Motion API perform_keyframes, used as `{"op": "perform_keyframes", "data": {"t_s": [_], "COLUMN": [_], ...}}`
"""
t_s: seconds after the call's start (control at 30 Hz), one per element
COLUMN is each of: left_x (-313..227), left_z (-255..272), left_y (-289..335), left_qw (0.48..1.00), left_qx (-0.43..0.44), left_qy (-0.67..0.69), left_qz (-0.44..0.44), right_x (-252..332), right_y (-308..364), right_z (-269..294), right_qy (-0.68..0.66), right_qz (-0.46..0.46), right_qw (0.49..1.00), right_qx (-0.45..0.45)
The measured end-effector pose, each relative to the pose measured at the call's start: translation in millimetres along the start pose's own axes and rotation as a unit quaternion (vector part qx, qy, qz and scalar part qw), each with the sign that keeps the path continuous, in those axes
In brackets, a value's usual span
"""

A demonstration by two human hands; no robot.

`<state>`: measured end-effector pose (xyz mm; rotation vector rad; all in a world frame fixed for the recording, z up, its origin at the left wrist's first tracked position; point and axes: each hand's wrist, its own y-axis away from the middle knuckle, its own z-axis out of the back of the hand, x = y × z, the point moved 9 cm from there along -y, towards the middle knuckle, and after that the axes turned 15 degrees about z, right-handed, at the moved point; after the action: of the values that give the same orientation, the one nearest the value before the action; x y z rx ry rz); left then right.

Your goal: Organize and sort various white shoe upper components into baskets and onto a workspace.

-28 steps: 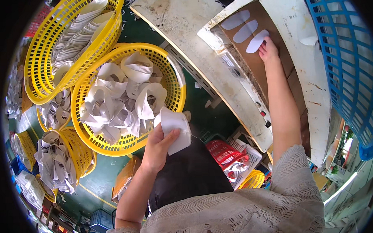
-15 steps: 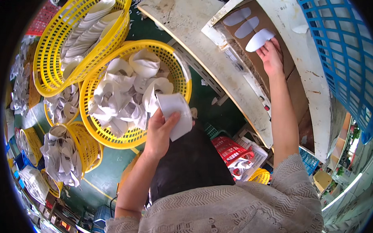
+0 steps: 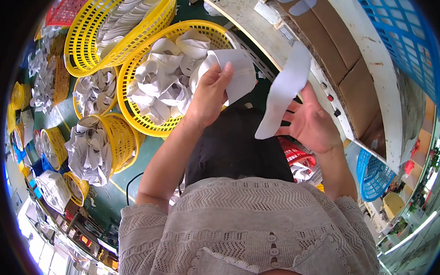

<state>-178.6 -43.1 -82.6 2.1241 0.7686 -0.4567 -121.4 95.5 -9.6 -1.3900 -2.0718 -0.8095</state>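
My left hand (image 3: 210,94) pinches a curved white sheet piece (image 3: 240,78), thumb on top and the other fingers mostly hidden. It is held just in front of a yellow basket (image 3: 127,106) heaped with similar loose white pieces (image 3: 166,66). On the right, my right hand (image 3: 314,122) is turned palm up, with a long white sole-shaped insole (image 3: 288,91) held at its fingers. The insole stands tilted and looks slightly bent. The two held pieces are apart. Two more white insoles, the nearer one (image 3: 302,6) plain to see, lie on the brown cardboard at the upper right.
Brown cardboard (image 3: 345,60) lines a white-edged trough (image 3: 390,97) on my right. Beyond it stands a blue basket (image 3: 400,39). A second yellow basket (image 3: 81,45) with stacked white pieces leans at the upper left. More filled baskets, one yellow (image 3: 121,141), stand at the left.
My right hand has lifted the insole off the cardboard and drawn it toward my body, near the left hand. The left hand still holds its white piece. The whole view has shifted.
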Motion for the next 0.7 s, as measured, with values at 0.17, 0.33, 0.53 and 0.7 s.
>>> {"op": "perform_keyframes", "data": {"t_s": [0.17,0.33,0.53,0.7], "left_x": [4,8,12,14], "left_z": [-20,-31,-47,-70], "left_y": [6,10,9,13], "left_qw": [0.999,0.998,0.997,0.993], "left_qx": [0.040,0.036,0.030,0.101], "left_qy": [-0.017,-0.030,-0.063,-0.061], "left_qz": [0.024,0.029,0.033,0.023], "right_x": [2,30,34,36], "right_y": [14,11,18,8], "right_z": [-6,-1,2,-6], "right_qy": [0.085,0.184,0.201,0.178], "right_qz": [-0.032,0.073,0.060,0.086], "right_qw": [0.996,0.980,0.978,0.980], "right_qx": [-0.002,-0.029,0.002,0.022]}}
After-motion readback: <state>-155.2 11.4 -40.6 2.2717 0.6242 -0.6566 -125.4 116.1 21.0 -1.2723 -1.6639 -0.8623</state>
